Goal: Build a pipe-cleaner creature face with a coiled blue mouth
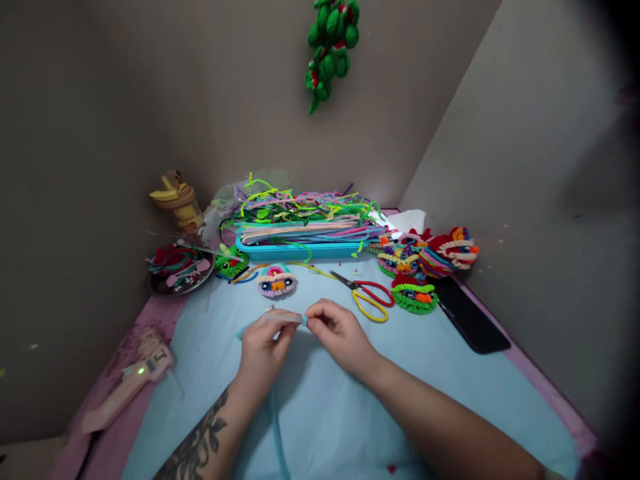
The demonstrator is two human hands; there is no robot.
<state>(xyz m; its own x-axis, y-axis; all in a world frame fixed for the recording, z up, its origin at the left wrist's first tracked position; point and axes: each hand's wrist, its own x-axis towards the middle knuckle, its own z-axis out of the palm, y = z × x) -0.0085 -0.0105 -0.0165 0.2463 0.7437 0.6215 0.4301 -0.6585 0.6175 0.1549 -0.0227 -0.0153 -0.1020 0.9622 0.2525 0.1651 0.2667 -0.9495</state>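
No text, label, brand, number or sign can be read on anything here

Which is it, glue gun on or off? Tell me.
On, it seems: a green light glows on the pink glue gun, which lies on its side left of the left hand.

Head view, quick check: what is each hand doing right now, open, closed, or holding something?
Left hand: closed, pinching the light blue pipe cleaner.
Right hand: closed, pinching the same pipe cleaner at its other side.
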